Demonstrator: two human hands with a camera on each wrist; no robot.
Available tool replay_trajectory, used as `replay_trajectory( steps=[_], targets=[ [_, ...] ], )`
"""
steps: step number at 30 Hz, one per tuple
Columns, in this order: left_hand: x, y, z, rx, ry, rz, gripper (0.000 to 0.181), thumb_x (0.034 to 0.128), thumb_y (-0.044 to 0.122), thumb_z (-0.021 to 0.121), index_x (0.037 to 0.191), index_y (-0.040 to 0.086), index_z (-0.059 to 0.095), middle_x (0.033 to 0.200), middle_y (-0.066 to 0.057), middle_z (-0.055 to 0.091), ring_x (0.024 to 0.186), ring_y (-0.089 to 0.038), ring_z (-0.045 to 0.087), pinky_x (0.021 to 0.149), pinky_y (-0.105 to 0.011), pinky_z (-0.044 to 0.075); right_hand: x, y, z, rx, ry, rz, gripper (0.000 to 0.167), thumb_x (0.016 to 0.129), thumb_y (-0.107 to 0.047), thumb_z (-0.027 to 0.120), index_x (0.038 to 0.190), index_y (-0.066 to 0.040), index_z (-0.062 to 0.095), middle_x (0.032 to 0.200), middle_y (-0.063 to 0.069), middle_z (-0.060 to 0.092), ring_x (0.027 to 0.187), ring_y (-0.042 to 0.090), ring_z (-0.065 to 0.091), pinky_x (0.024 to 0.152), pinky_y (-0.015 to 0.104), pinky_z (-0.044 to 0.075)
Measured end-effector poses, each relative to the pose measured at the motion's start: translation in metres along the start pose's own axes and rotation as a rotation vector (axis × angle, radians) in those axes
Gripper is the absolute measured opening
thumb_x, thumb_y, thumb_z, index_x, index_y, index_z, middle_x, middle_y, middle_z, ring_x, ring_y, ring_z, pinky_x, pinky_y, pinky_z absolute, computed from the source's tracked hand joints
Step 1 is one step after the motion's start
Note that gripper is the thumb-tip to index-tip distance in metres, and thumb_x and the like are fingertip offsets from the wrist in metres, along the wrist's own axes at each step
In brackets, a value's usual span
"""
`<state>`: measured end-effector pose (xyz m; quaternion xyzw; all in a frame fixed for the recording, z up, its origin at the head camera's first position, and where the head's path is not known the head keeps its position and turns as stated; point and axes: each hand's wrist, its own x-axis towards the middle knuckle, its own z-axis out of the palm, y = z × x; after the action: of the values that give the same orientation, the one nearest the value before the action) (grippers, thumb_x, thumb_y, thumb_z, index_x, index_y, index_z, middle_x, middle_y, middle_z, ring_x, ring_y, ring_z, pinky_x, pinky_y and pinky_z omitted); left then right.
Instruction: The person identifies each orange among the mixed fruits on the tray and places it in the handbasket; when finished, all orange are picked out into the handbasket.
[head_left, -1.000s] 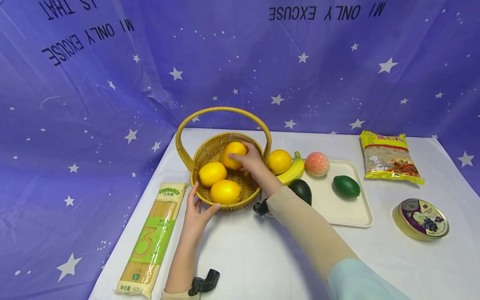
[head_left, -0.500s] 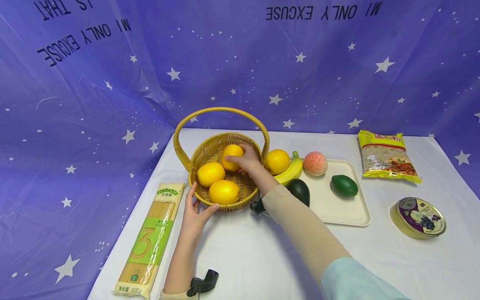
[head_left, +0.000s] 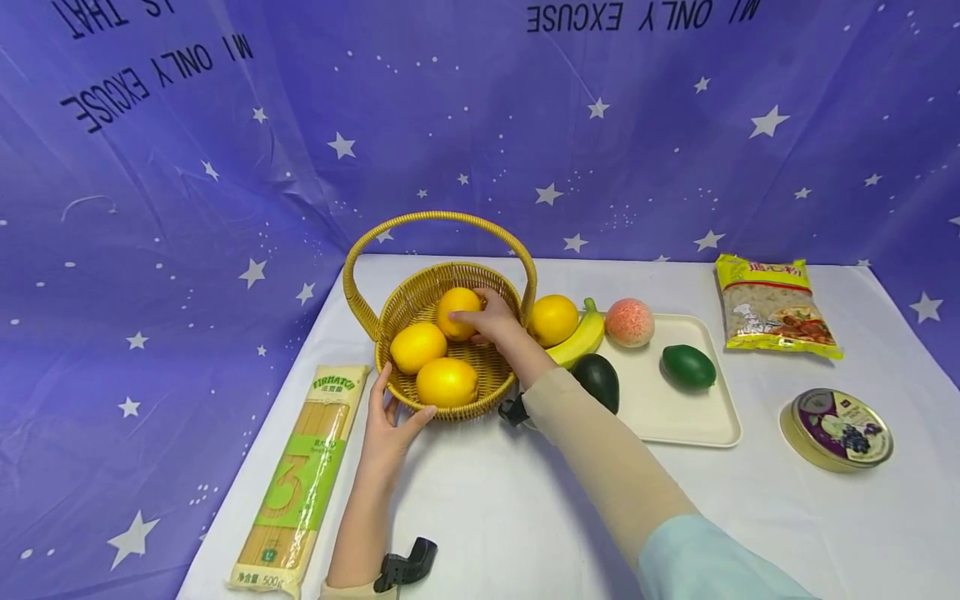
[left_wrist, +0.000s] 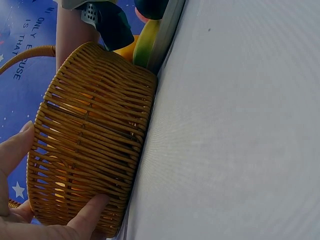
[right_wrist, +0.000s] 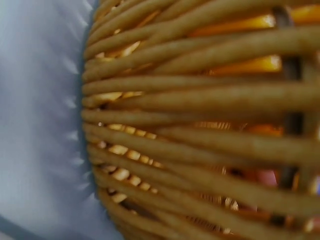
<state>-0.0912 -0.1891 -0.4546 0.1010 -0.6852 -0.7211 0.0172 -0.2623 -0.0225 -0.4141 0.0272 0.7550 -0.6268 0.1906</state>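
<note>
A woven wicker basket (head_left: pixel 486 403) with a tall arched handle stands at the left-centre of the white table. Inside it, my right hand (head_left: pixel 495 318) grips an orange (head_left: pixel 458 313), thumb across its near side. Two more yellow-orange, oval fruits lie by it: one at the left (head_left: pixel 417 347), one in front (head_left: pixel 447 382). My left hand (head_left: pixel 388 435) touches the basket's near-left outside, fingers spread, with the thumb (left_wrist: pixel 92 214) on the woven wall. The right wrist view holds only the basket's weave (right_wrist: pixel 210 100), close up; the hand is hidden there.
Right of the basket are another orange (head_left: pixel 553 320), a banana (head_left: pixel 581 340), a peach (head_left: pixel 630 322), a dark avocado (head_left: pixel 597 382) and a green fruit (head_left: pixel 687 367) at a cream tray (head_left: pixel 693 429). A spaghetti pack (head_left: pixel 300 479), a yellow food bag (head_left: pixel 776 308) and a round tin (head_left: pixel 836 429) lie farther out.
The orange in my right hand has shifted slightly down and left inside the basket. My left hand stays at the basket's side. The whole view has shifted a little.
</note>
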Motion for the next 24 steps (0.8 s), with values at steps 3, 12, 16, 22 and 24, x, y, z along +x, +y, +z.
replay_trajectory(
  steps=[3, 12, 16, 22, 24],
  targets=[
    [0.0, 0.001, -0.001, -0.001, 0.002, 0.004, 0.1, 0.0808, 0.012, 0.079, 0.155, 0.033, 0.015, 0.159, 0.001, -0.006, 0.145, -0.026, 0.007, 0.109, -0.041, 0.034, 0.0, -0.001, 0.001, -0.012, -0.005, -0.013, 0.079, 0.086, -0.025, 0.075, 0.15, -0.014, 0.031, 0.142, 0.016, 0.041, 0.119, 0.032, 0.052, 0.085, 0.042, 0.054],
    [-0.002, 0.001, 0.003, 0.013, 0.002, 0.015, 0.099, 0.0815, 0.011, 0.078, 0.155, 0.03, 0.015, 0.16, -0.002, -0.002, 0.145, -0.03, 0.007, 0.108, -0.042, 0.034, -0.009, 0.005, -0.004, -0.159, 0.012, -0.14, 0.08, 0.088, -0.033, 0.071, 0.151, -0.01, 0.027, 0.146, 0.015, 0.038, 0.115, 0.03, 0.054, 0.083, 0.039, 0.054],
    [-0.002, 0.0, 0.002, 0.018, 0.005, 0.015, 0.099, 0.0813, 0.012, 0.079, 0.155, 0.03, 0.015, 0.16, -0.001, -0.002, 0.145, -0.03, 0.008, 0.108, -0.042, 0.034, -0.015, 0.004, -0.008, -0.194, 0.007, -0.193, 0.081, 0.088, -0.035, 0.071, 0.151, -0.009, 0.029, 0.148, 0.015, 0.036, 0.12, 0.03, 0.051, 0.084, 0.037, 0.054],
    [-0.001, 0.001, 0.001, 0.03, 0.005, 0.024, 0.098, 0.0824, 0.012, 0.078, 0.155, 0.03, 0.015, 0.16, -0.003, -0.005, 0.145, -0.031, 0.007, 0.109, -0.044, 0.032, -0.029, -0.002, -0.016, -0.201, -0.003, -0.232, 0.076, 0.087, -0.036, 0.072, 0.149, -0.013, 0.035, 0.146, 0.015, 0.039, 0.109, 0.029, 0.059, 0.084, 0.037, 0.054],
    [-0.002, 0.003, 0.001, 0.027, 0.002, 0.03, 0.098, 0.0829, 0.012, 0.077, 0.155, 0.03, 0.014, 0.16, -0.004, -0.006, 0.145, -0.032, 0.006, 0.109, -0.045, 0.032, -0.036, -0.005, -0.018, -0.146, -0.02, -0.239, 0.074, 0.087, -0.034, 0.072, 0.148, -0.013, 0.036, 0.146, 0.016, 0.038, 0.108, 0.03, 0.06, 0.086, 0.039, 0.054]
  ],
)
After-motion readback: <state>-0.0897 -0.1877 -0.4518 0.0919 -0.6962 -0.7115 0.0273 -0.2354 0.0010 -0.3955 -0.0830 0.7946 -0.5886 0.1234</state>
